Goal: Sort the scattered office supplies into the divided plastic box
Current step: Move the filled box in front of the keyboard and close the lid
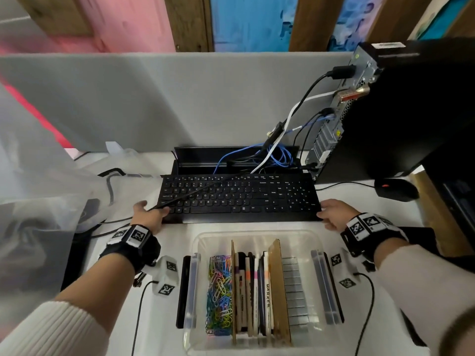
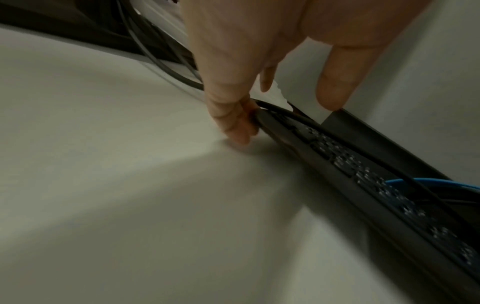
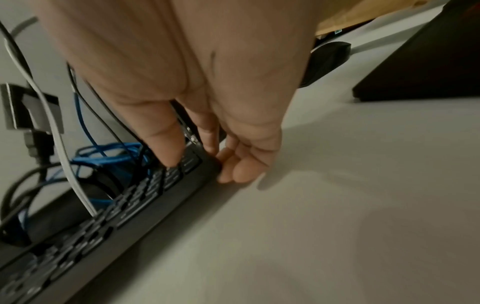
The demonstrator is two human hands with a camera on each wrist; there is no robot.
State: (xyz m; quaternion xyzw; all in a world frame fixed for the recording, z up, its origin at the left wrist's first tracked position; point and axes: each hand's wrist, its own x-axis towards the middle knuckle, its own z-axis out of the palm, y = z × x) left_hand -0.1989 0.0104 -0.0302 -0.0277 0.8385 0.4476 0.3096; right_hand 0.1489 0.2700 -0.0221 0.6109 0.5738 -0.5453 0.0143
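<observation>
While the box sits on the white surface close to the person, both hands are beyond it, at the ends of the keyboard. The box holds coloured clips in its left compartment, markers standing in the middle between two cardboard dividers, and a row of grey staples on the right. The left hand grips the keyboard's left end, fingers curled against its edge and thumb on its far rim, with a black cable running under the hand. The right hand grips the right end, thumb on the keys and fingers curled at the edge. Behind the keyboard lies a tray of tangled blue cables; a mouse and a dark computer stand to the right, a clear bag to the left
</observation>
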